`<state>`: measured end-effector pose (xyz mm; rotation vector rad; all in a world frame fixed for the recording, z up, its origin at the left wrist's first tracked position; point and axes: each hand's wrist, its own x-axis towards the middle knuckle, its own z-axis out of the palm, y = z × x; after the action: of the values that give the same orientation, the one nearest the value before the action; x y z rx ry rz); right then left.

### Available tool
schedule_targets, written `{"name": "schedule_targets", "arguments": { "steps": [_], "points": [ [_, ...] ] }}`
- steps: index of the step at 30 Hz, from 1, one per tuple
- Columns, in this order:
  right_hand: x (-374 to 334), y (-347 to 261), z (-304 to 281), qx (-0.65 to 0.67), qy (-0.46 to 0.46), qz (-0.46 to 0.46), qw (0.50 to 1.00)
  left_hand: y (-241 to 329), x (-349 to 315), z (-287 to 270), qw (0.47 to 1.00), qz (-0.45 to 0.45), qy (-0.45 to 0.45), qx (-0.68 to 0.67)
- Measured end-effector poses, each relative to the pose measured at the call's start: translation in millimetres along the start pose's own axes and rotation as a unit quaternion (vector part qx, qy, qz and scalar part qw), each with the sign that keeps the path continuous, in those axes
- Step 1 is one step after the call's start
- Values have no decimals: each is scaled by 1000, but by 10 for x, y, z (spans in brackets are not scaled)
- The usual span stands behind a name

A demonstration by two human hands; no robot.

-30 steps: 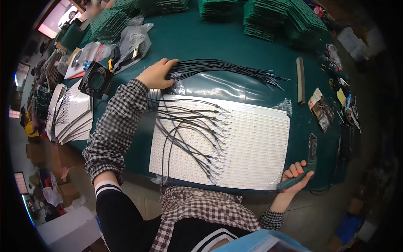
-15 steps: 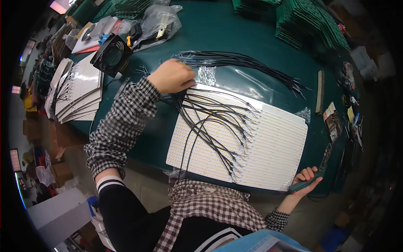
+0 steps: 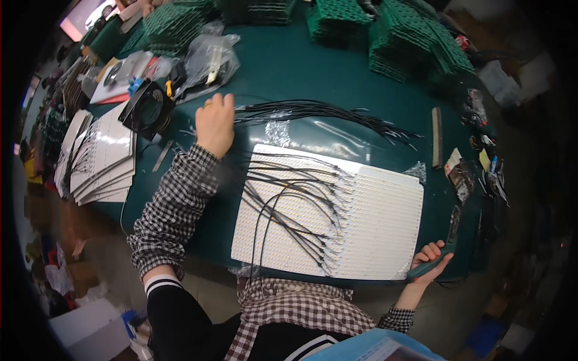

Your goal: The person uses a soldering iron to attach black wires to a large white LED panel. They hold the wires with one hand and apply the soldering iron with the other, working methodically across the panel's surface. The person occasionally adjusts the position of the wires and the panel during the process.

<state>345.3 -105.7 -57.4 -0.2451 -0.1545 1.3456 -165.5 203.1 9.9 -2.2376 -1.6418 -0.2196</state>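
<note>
My left hand (image 3: 215, 127) is at the left end of a bundle of black wires (image 3: 313, 111), fingers bent around the wire ends; the fingertips are partly hidden. Below it lies a white LED board panel (image 3: 385, 222) marked in thin strips. Several black wires (image 3: 283, 219) with pale split ends lie across its left half, and some hang over the near edge. At the panel's near right corner, my right hand (image 3: 428, 263) grips the green handle of a soldering iron (image 3: 426, 268), its dark shaft pointing away from me.
White panels with wires (image 3: 105, 159) are stacked at the left, beside a black fan (image 3: 147, 110). Green boards (image 3: 400, 45) stand in stacks along the far side. A grey bar (image 3: 436, 138) lies right of the panel. A clear plastic bag (image 3: 211, 60) is at the far left.
My left hand has moved left from the panel's far corner to the end of the wire bundle and turned upward. The right hand keeps its grip on the soldering iron. The view has shifted.
</note>
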Motion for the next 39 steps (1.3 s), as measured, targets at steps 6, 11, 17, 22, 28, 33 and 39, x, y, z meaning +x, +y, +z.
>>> {"name": "schedule_targets", "arguments": {
  "steps": [6, 11, 17, 22, 28, 33, 39],
  "points": [
    [-15, 7, -6, 12, -2, 1, 1000, -16, 140, 106, 995, -81, 38, 37],
    [2, 12, -44, 26, -10, 9, 1000, -384, 145, 198, 999, -35, -35, -17],
    [5, -3, -45, 16, -18, 5, 1000, -250, 266, -156, 974, 34, -84, -210],
    [14, 18, -85, 26, -25, 14, 999, -479, 122, -106, 966, -17, -253, -52],
    [-6, -1, -56, 17, -20, 10, 1000, -526, -31, -189, 976, 4, -217, 17],
    [22, 25, -80, 26, -27, 13, 999, -811, -63, 99, 986, 32, -159, -33],
    [13, 20, -71, 25, -15, 3, 1000, -586, 53, 134, 993, -31, 19, -115]
  ]
}}
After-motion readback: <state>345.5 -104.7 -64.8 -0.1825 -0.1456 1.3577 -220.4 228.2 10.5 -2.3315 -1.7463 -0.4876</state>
